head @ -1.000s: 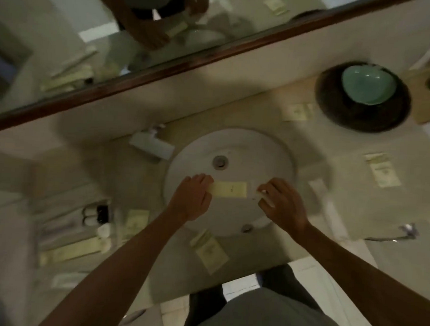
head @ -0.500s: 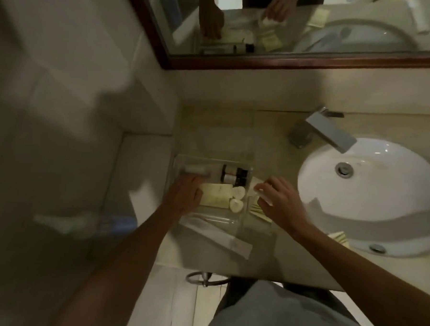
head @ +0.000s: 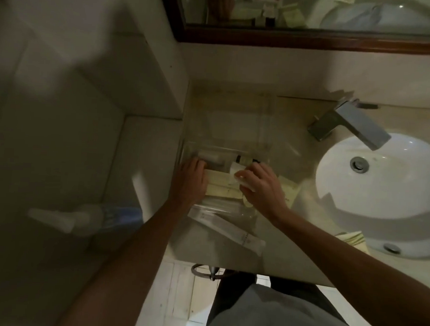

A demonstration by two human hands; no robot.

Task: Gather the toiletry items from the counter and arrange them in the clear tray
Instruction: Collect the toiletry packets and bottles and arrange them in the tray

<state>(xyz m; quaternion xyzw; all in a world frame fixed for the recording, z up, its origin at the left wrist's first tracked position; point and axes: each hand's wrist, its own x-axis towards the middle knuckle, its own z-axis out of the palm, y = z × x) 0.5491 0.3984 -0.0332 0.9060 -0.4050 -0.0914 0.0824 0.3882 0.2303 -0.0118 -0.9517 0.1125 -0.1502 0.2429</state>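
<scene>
Both hands in clear tray (head: 188, 146): left hand (head: 190, 179) flat on pale yellow packet (head: 222, 185), long axis left-right; right hand (head: 260, 185) pinching small white item (head: 245, 183).

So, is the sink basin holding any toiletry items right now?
No. The white sink basin shows only its drain; both hands are over the clear tray to its left.

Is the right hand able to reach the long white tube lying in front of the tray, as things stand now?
Probably yes. The right hand is over the tray, and the white tube lies just beside its wrist on the open counter with nothing covering it.
</scene>
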